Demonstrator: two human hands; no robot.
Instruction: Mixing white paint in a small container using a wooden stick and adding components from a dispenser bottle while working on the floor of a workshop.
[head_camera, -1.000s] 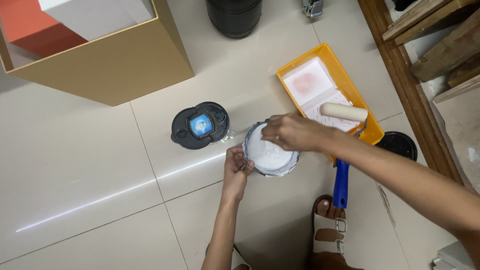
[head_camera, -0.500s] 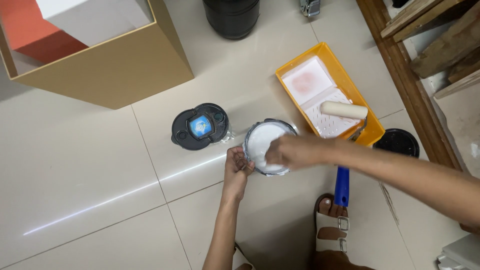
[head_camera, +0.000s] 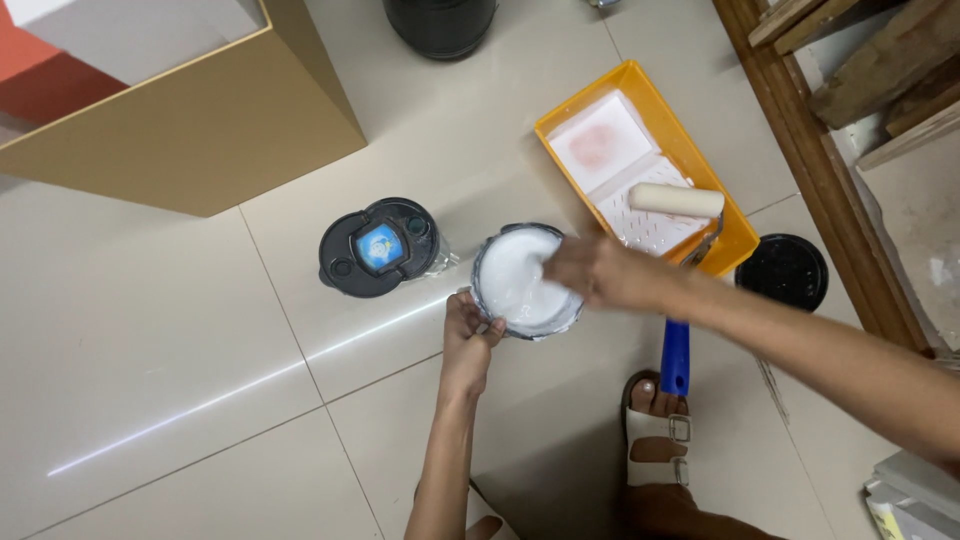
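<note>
A sandalled foot (head_camera: 658, 435) rests on the pale tiled floor (head_camera: 170, 350) at the bottom. Just above it, the left hand (head_camera: 468, 335) pinches the near rim of an open can of white paint (head_camera: 522, 280). The right hand (head_camera: 600, 272), blurred, hovers over the can's right edge, fingers curled; whether they grip anything cannot be told. Left of the can lies its dark lid (head_camera: 380, 247). To the right sits an orange paint tray (head_camera: 645, 165) holding a roller (head_camera: 676, 200) with a blue handle (head_camera: 675, 355), then a black lid (head_camera: 782, 272). Farther off stands a tan box (head_camera: 190, 130).
</note>
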